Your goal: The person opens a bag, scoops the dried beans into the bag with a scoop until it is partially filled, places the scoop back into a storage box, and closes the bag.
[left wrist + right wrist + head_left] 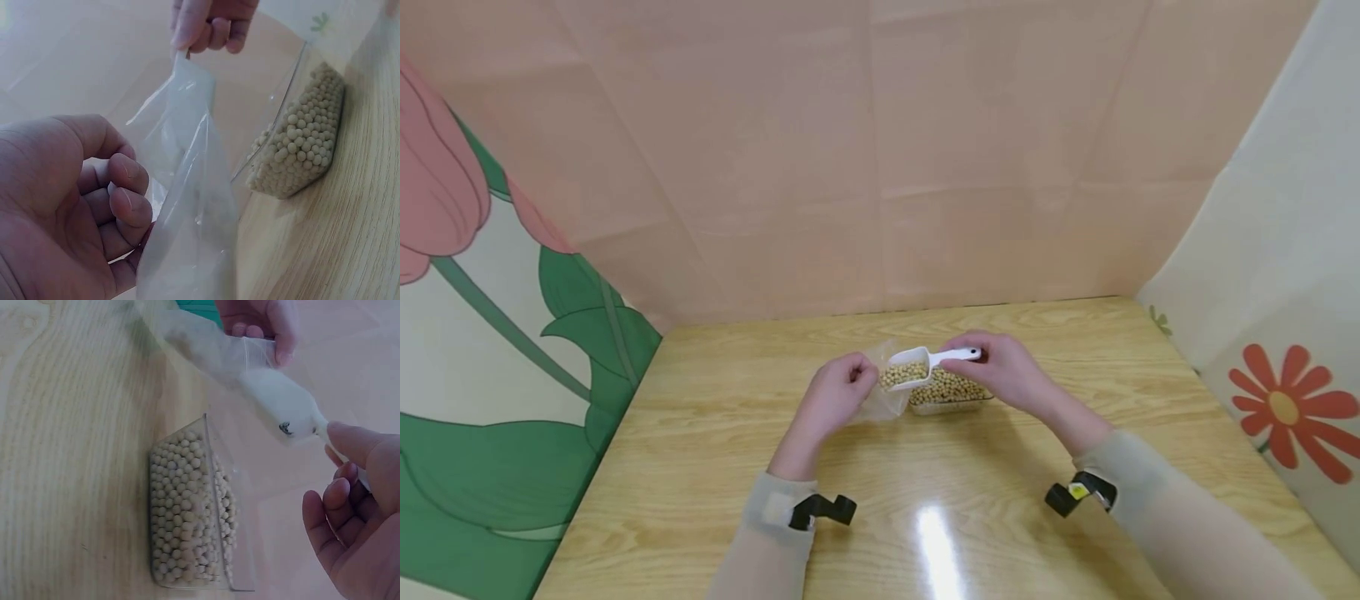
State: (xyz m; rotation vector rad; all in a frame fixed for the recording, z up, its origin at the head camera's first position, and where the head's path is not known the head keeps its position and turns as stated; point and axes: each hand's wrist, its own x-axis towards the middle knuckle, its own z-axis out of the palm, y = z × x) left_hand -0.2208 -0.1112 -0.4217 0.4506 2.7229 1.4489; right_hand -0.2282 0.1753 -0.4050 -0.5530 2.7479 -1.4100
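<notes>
My left hand (835, 392) pinches the edge of a clear plastic bag (883, 407), seen up close in the left wrist view (194, 244). My right hand (1006, 373) grips the handle of a white scoop (942, 358), thumb along it in the right wrist view. Pale round beans (906, 373), like soybeans, lie in the scoop. Its front end reaches into the bag's mouth, beside the left fingers. Just behind and below the scoop, a clear rectangular container (951, 407) of the same beans stands on the table. How much the bag holds is hard to tell.
The wood-grain table (715, 467) extends around both hands. A pink sheet (880, 167) hangs along its back edge. Flower-printed sheets flank it, with a large tulip (437, 167) on the left and a red flower (1285, 408) on the right.
</notes>
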